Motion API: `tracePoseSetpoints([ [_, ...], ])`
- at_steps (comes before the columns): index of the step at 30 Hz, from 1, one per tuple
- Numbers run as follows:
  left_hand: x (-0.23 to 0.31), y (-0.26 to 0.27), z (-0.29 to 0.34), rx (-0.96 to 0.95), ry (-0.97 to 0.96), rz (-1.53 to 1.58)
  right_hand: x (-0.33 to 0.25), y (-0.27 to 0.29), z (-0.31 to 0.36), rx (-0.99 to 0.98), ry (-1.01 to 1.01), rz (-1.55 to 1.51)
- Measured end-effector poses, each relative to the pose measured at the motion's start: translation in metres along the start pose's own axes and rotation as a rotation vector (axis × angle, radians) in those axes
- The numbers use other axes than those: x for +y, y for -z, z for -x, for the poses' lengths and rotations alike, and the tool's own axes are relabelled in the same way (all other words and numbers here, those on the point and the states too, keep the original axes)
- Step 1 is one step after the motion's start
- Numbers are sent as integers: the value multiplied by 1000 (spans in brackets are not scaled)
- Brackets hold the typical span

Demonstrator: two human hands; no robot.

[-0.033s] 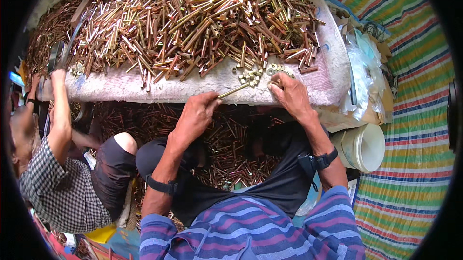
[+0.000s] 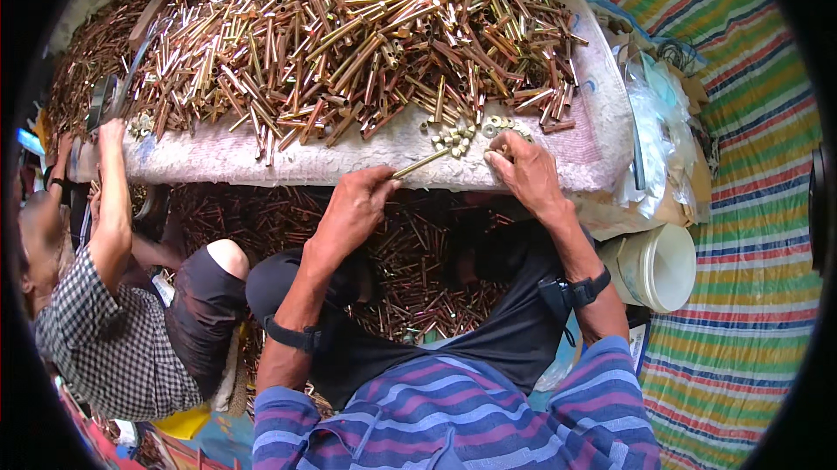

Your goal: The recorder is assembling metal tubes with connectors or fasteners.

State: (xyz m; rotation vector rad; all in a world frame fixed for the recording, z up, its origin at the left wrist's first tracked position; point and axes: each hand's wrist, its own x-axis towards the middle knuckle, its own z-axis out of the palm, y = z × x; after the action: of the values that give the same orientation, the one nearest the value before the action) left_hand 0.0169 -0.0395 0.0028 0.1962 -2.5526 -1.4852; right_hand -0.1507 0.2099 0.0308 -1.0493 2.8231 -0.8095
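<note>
Your left fingers (image 2: pixel 382 177) pinch one slim brass-coloured tube (image 2: pixel 422 164), projecting rightward from them; your right fingers (image 2: pixel 500 157) are bent together, any contents hidden. Just beyond, between both, loose metal pieces (image 2: pixel 456 139) lie by the tube's tip, which could scatter them if swung. Farther beyond, the heaped tubes (image 2: pixel 375 43) on the table (image 2: pixel 323 161) might slide toward you if jostled.

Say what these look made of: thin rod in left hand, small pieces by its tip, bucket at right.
Thin rod in the left hand: likely metal, brassy, shiny; bright highlight along it.
Small pieces: probably metal, pale gold; they glint, but too small to be sure.
Bucket: likely plastic, off-white; smooth-looking wall.
</note>
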Motion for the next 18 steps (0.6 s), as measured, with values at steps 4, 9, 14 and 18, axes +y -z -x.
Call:
tracePoseSetpoints([
  [4, 22, 5, -1, -43, 225, 173, 9, -3, 2, 40, 42, -38],
  [9, 23, -7, 0, -35, 215, 212, -18, 11, -6, -165, -210, -916],
  [14, 20, -18, -2, -41, 171, 254, -31, -4, -11, -232, -211, -1117],
  [18, 11, -20, -2, -43, 172, 259, -37, -11, -14, -219, -319, -1198],
])
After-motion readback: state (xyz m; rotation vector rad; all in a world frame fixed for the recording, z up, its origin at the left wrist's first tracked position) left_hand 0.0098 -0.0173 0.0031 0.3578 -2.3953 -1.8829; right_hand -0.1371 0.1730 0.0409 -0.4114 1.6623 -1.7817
